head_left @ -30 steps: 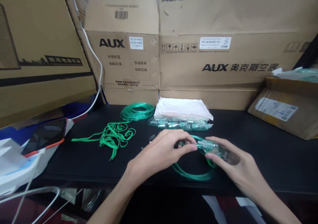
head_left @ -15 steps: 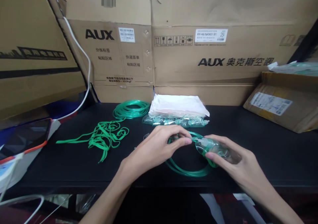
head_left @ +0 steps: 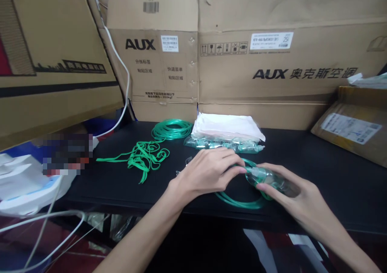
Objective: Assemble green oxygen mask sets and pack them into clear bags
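Shifted right in frame (boxes (head_left: 290, 91) too): mask (head_left: 266, 178).
Left hand (head_left: 208, 172) pinches tube (head_left: 248, 169); mask, right of lower centre, pokes leftward from right hand's (head_left: 296, 190) grasp.

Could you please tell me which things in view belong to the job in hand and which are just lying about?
Seem to belong:
- clear plastic piece, in the right hand
- green tubing, in the left hand
- perhaps the green coil, tangled green strap and white-topped packets, all untouched

Seem just lying about:
- AUX cardboard
- white cable
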Demonstrator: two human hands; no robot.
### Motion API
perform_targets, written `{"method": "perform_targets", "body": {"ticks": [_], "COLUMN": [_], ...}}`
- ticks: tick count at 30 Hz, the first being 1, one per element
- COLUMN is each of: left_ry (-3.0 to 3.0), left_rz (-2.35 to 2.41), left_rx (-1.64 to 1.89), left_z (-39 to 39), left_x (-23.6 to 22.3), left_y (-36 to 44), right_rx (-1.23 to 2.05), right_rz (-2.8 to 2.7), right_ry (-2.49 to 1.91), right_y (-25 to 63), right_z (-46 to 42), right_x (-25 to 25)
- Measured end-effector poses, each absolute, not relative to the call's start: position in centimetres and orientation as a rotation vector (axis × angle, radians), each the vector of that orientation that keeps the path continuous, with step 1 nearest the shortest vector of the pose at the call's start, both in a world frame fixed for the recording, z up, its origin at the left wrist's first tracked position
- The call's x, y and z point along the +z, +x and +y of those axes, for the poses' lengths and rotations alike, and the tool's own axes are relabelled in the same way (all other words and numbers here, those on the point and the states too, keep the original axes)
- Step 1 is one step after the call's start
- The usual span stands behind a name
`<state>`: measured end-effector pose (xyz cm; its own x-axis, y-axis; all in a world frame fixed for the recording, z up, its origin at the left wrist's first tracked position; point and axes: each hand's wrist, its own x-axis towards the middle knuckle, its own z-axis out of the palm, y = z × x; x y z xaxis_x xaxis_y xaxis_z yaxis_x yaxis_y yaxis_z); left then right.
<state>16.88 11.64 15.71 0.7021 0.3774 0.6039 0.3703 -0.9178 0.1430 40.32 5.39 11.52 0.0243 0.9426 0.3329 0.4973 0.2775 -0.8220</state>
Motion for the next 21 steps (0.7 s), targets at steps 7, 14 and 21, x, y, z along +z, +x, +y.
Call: {"method": "perform_targets", "body": {"ticks": [7, 14, 21], "left_ry": [2.851, 2.756, 2.732], "left_rz": [0.705, 0.732, 0.73], "left_rx": [0.944, 0.915, 0.901], "left_z": [11.2, 10.9, 10.5], "left_x": [16.2, 16.1, 15.9], "left_y": [16.9, 16.6, 16.3], "right_rx": [0.599, 0.526, 0.496], "right_rz": [-1.612, -1.611, -1.644], "right_ry": [-1.337, -1.313, -1.275], "right_y": [40.2, 40.0, 39.7], "right_z": [5.3, 5.0, 4.8], "right_x": [11.8, 11.6, 11.8]}}
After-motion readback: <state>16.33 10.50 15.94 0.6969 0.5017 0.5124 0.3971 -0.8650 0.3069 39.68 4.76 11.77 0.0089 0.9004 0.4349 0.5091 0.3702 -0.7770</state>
